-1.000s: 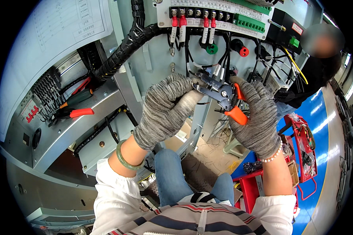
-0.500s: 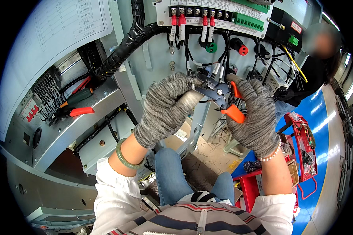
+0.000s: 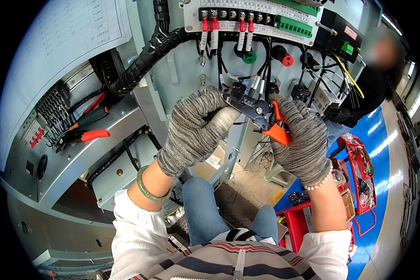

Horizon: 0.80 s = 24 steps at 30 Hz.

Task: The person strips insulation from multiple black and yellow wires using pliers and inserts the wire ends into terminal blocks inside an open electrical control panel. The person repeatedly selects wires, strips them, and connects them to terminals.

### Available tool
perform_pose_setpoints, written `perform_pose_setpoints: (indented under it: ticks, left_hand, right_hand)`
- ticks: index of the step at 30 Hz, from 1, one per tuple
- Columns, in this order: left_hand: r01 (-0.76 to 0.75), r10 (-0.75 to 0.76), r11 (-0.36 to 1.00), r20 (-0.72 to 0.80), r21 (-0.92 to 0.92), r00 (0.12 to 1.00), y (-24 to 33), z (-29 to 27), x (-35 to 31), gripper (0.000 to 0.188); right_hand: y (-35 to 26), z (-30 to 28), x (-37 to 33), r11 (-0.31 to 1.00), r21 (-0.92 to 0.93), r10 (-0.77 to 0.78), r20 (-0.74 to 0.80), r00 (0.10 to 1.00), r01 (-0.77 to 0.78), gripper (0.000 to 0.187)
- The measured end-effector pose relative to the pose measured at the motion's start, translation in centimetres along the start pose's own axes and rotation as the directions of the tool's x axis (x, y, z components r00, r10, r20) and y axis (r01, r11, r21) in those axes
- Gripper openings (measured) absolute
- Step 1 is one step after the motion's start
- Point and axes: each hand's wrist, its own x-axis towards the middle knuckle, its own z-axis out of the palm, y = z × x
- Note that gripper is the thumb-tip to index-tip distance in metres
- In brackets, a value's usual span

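Observation:
My right hand, in a grey knitted glove, is closed round the orange handles of a wire stripper. Its dark jaws point left, toward my left hand. My left hand, gloved alike, has thumb and fingers pinched together right at the jaw tips; whatever lies between them is hidden. Just behind the tool are black wires with white marker sleeves. Above them, red-capped wires with white sleeves run into a black screw terminal strip.
Left, a screwdriver and a red-handled tool lie on a metal ledge. A thick black cable bundle crosses the cabinet. Red and green sockets are on the panel. A red cart and another person are at right.
The view has shifted slightly. Both hands keep their grip near the same spot, and the stripper's jaws show a little more clearly beside my left fingers.

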Motion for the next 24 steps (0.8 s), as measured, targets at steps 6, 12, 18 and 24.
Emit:
perform_pose_setpoints:
  ticks: [6,12,18,24]
  left_hand:
    - [0.115,-0.115,0.993,0.075,0.005,0.991,1.1,-0.9,0.0,0.010]
    - [0.137,-0.141,0.987,-0.041,-0.083,0.989,0.1,-0.5,-0.3,0.013]
    - [0.038,-0.050,0.995,-0.136,-0.088,0.989,-1.1,-0.1,-0.5,0.019]
    - [-0.008,0.004,1.000,-0.129,-0.030,0.992,-1.3,0.1,-0.5,0.023]
  right_hand:
    - [0.3,0.1,-0.5,0.960,0.277,0.000,0.118,0.993,-0.033,0.046]
    - [0.1,0.9,-0.8,0.937,0.350,-0.015,0.074,0.997,-0.012,0.047]
    - [-0.8,0.6,-1.0,0.995,0.084,0.046,0.021,0.999,-0.047,0.050]
    - [-0.1,1.6,-1.6,0.927,0.373,0.026,0.033,0.999,-0.036,0.053]
